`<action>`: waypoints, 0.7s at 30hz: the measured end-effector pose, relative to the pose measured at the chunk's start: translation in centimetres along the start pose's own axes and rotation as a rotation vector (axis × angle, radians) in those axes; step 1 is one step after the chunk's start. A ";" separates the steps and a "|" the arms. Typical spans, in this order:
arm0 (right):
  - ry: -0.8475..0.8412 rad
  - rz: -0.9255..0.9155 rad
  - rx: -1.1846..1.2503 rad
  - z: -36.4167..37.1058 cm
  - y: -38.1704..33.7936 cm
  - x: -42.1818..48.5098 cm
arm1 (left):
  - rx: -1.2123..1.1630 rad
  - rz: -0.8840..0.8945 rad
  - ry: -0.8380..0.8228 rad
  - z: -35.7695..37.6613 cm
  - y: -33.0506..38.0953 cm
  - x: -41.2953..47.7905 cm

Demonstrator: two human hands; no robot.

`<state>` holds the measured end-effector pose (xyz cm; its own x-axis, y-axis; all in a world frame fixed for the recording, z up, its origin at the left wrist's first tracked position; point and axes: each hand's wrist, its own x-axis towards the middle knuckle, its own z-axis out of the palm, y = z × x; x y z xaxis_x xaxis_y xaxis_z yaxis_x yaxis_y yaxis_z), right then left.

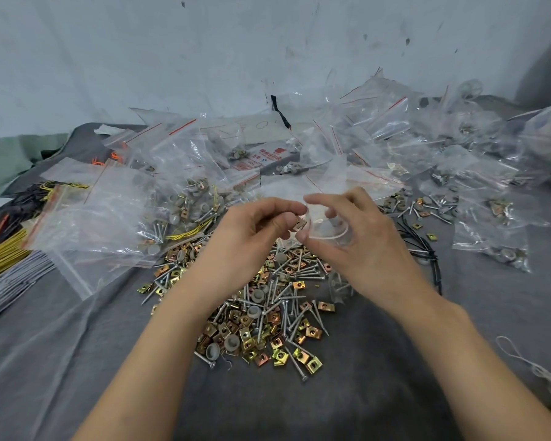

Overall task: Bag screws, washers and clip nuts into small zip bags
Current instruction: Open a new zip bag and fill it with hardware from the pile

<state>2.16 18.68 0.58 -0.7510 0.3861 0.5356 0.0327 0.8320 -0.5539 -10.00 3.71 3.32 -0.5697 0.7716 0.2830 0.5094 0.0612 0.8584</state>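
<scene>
centre of frame: right hand (360, 246) grips a small zip bag (326, 222) near its mouth, fingers curled round it. left hand (252, 227) pinches a clip nut (300, 221) right at the bag opening, prob. feeding it in. loose pile (268, 313) of screws, washers & nuts sits just below the hands, filled bags (458, 148) upper right. tip: hold mouth wide w/ right thumb, push nut past the zip strip before letting go, else it snags.

Clear zip bag (322, 221) above fastener pile (268, 319)
</scene>
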 end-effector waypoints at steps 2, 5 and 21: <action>-0.031 0.006 0.049 0.0 0.0 0.0 | -0.003 -0.007 -0.001 0.1 0.1 0.0; -0.071 -0.025 0.101 0.0 0.1 -0.1 | -0.017 -0.025 -0.023 0.2 0.3 -0.2; -0.049 0.024 -0.039 0.5 0.2 -0.5 | 0.183 -0.031 0.076 2.0 1.0 -0.4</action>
<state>2.23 18.46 -0.11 -0.7813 0.3867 0.4900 0.0760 0.8380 -0.5403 -7.94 4.78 3.22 -0.6302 0.7180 0.2954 0.5959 0.2035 0.7768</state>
